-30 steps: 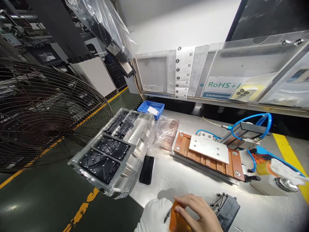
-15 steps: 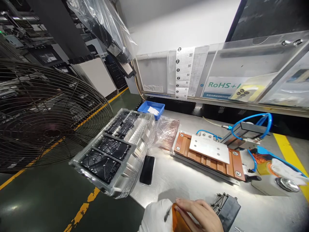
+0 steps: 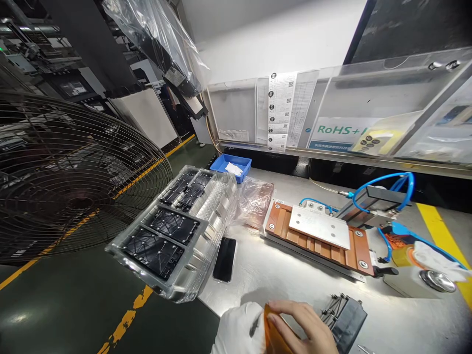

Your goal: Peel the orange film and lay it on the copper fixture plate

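Observation:
At the bottom centre, my left hand [image 3: 238, 329], in a white glove with a dark smudge, is against the left side of an orange sheet-like piece [image 3: 275, 334]. My bare right hand [image 3: 306, 324] pinches the piece's upper edge between thumb and fingers. The lower part of both hands is cut off by the frame. Just right of my right hand lies a black part with metal pins [image 3: 346, 319]. A phone [image 3: 224, 260] lies face up on the metal table [image 3: 250, 275], beyond my left hand.
Clear plastic trays [image 3: 214, 221] with black parts stand at the table's left edge. Behind are a blue bin [image 3: 236, 164] and a plastic bag [image 3: 254, 204]. A brown fixture [image 3: 317, 236] with blue hoses and a white container [image 3: 413, 282] stand right. A large fan [image 3: 77, 196] is left.
My right thumb has moved slightly down and apart from the fingertips on the orange piece. More of the piece's upper edge shows. My left hand has hardly moved.

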Demonstrator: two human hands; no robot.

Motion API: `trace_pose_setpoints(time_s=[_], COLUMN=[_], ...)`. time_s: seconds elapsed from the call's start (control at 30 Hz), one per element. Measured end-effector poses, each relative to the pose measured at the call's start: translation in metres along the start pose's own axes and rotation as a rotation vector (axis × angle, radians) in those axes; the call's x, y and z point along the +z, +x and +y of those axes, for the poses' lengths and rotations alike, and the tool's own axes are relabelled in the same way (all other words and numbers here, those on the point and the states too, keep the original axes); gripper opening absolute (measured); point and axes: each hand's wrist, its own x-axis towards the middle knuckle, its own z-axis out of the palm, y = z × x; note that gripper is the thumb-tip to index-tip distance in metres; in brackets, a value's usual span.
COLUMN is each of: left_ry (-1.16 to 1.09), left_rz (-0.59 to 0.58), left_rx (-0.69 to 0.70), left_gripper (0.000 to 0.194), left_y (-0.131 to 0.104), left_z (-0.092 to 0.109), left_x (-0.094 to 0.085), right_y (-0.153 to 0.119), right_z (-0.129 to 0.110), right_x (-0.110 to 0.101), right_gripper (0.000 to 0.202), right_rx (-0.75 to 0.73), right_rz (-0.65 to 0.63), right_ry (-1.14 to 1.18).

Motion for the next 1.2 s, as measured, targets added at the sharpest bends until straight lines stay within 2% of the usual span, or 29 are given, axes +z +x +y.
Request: trace_pose_setpoints(time_s=[0.1,0.17,0.3,0.43,0.57,0.8,0.9,1.0,1.1,1.2], left_ry=[-0.037,-0.065,-0.101,-0.107,-0.062,0.030,0.059,0.102,0.148,0.093], left_rz=[-0.014,-0.033,-0.050,-0.045,-0.022,0.022,0.035,0.050,0.051,0.026], left_rx=[0.029,0.045,0.050,0.028,-0.001,0.011,0.029,0.045,0.031,-0.031], left_gripper=[0.015,0.016,0.025,0.027,0.018,0.023,0.021,0.027,0.031,0.025], left_y=[0.003,0.005,0.003,0.002,0.007,0.011,0.010,0.008,0.007,0.007], left_z=[0.002,0.003,0.003,0.002,0.002,0.001,0.002,0.003,0.003,0.001], left_x=[-0.003,-0.004,-0.004,-0.003,-0.003,-0.001,0.000,0.002,0.004,0.007], right_y=[-0.002,-0.002,0.004,0.010,0.008,0.000,0.003,0.009,0.012,0.009], right_z=[0.004,0.004,0.000,0.001,0.006,0.008,0.008,0.009,0.011,0.011], right_x=[0.000,0.001,0.001,-0.003,-0.002,0.007,0.003,-0.005,-0.010,-0.007], right_gripper=[0.023,0.021,0.017,0.017,0.018,0.017,0.018,0.022,0.026,0.023], right_rx=[0.099,0.158,0.249,0.290,0.295,0.385,0.417,0.434,0.390,0.280], right_rz=[-0.128,-0.205,-0.209,-0.281,-0.258,-0.158,-0.180,-0.252,-0.295,-0.245], right_ry=[0.113,0.205,0.343,0.336,0.280,0.248,0.329,0.436,0.417,0.296])
